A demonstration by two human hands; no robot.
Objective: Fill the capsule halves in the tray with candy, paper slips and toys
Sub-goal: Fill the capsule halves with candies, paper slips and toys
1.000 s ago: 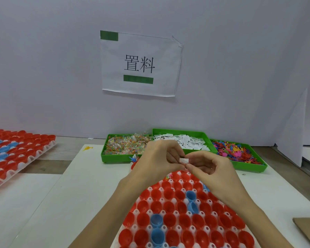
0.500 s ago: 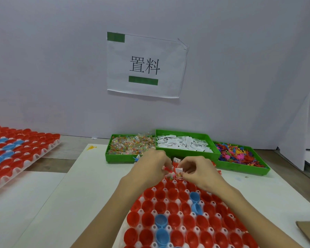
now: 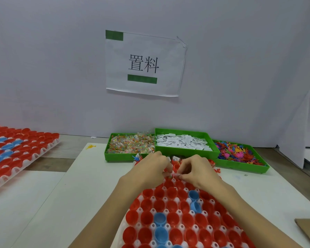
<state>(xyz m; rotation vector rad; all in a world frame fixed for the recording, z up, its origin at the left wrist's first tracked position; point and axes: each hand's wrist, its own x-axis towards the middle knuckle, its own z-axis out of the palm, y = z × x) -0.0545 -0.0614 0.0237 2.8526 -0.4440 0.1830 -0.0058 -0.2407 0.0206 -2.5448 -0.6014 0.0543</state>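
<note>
Grip: left hand [image 3: 150,169] and right hand [image 3: 197,169] both pinch small items, too small to identify, over far rows of tray [image 3: 141,210]. Far capsule halves [image 3: 175,166] show contents; near red capsule halves [image 3: 172,219] look unfilled. Most remains.

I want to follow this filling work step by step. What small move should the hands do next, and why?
Probably release the small piece into the red capsule half under the fingertips: both hands, left hand and right hand, pinch it low over the tray's far rows.
</note>
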